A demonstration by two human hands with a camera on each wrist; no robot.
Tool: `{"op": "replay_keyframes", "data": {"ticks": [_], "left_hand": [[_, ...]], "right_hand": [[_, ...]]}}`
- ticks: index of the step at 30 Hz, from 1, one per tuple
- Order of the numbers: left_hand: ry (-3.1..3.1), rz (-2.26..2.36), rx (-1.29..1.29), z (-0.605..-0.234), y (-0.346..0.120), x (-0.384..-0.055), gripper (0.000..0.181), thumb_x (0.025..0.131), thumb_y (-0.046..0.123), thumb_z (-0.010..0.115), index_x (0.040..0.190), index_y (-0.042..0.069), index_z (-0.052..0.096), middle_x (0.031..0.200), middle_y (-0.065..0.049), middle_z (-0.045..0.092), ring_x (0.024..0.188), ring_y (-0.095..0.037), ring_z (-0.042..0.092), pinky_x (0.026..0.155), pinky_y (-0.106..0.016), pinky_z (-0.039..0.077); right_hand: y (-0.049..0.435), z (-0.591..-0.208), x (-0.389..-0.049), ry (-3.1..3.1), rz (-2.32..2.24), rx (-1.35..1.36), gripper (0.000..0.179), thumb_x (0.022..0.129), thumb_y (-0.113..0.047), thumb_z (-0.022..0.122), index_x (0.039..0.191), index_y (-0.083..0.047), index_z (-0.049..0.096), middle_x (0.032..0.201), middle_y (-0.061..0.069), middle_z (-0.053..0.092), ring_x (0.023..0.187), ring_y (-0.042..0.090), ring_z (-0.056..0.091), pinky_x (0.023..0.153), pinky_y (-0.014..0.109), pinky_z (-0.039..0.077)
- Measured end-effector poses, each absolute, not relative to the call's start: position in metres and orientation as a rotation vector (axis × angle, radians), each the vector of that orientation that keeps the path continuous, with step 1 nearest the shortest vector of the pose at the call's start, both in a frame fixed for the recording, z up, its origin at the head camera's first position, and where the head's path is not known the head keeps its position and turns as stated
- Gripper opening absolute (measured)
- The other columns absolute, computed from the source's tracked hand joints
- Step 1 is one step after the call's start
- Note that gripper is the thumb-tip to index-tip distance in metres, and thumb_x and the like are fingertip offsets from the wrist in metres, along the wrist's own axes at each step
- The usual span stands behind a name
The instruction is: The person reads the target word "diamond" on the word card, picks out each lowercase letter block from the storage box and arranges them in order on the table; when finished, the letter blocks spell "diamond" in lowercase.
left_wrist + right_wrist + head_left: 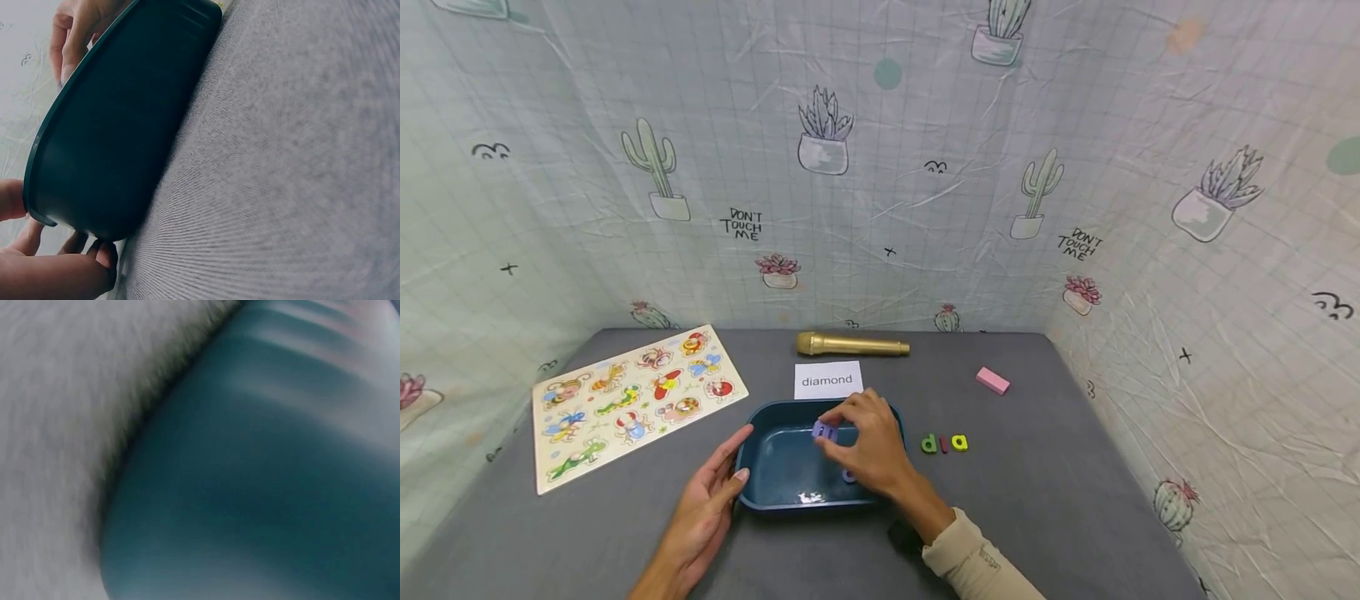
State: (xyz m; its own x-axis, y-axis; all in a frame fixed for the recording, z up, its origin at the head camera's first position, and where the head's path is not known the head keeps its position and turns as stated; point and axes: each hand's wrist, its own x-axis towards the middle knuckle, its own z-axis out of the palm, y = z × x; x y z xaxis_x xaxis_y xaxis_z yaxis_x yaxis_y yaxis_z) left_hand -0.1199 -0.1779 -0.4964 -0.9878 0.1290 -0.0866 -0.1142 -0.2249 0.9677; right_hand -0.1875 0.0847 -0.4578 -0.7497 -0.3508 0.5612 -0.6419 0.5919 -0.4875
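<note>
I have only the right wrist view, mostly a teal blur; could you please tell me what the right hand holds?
Observer: The right hand pinches a purple letter over the tray.
Operator: Thank you; what lies just right of the tray?
Observer: A green d, a narrow reddish letter and a yellow a.
Operator: And what is at the tray's left end, please?
Observer: The left hand touches it from outside.

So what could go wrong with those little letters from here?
The purple letter might slip from the fingers of the right hand into the tray. That hand could knock the nearby green d, red letter and yellow a. Another letter in the tray, partly hidden by the hand, could be overlooked.
</note>
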Motion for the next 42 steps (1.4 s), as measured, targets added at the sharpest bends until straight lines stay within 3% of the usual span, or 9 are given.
{"op": "replay_keyframes", "data": {"ticks": [20, 30, 42], "left_hand": [[1.850, 2.333, 0.008, -0.494, -0.179, -0.122, 0.063, 0.110, 0.012, 0.055, 0.168, 0.016, 0.030, 0.180, -0.002, 0.009, 0.165, -0.019, 0.001, 0.118, -0.009, 0.026], [1.843, 2.346, 0.042, -0.495, -0.179, -0.121, 0.063, 0.110, 0.011, 0.056, 0.168, 0.014, 0.030, 0.180, -0.003, 0.010, 0.165, -0.021, 0.002, 0.113, -0.007, 0.030], [1.836, 2.319, -0.012, -0.493, -0.180, -0.122, 0.064, 0.110, 0.012, 0.056, 0.168, 0.018, 0.030, 0.181, 0.000, 0.008, 0.166, -0.020, 0.000, 0.129, -0.018, 0.020]], "right_hand": [[0.141, -0.448, -0.186, -2.521, 0.951, 0.664, 0.024, 0.085, -0.026, 0.091, 0.106, -0.019, 0.083, 0.096, -0.005, 0.070, 0.097, 0.010, 0.052, 0.091, 0.039, 0.046], [0.172, -0.449, -0.188, -2.574, 0.911, 0.568, 0.024, 0.084, -0.025, 0.092, 0.105, -0.019, 0.083, 0.096, -0.005, 0.070, 0.097, 0.014, 0.055, 0.088, 0.039, 0.047], [0.217, -0.453, -0.193, -2.593, 0.844, 0.498, 0.025, 0.080, -0.022, 0.096, 0.101, -0.019, 0.082, 0.096, -0.006, 0.071, 0.095, 0.015, 0.056, 0.087, 0.040, 0.048]]}}
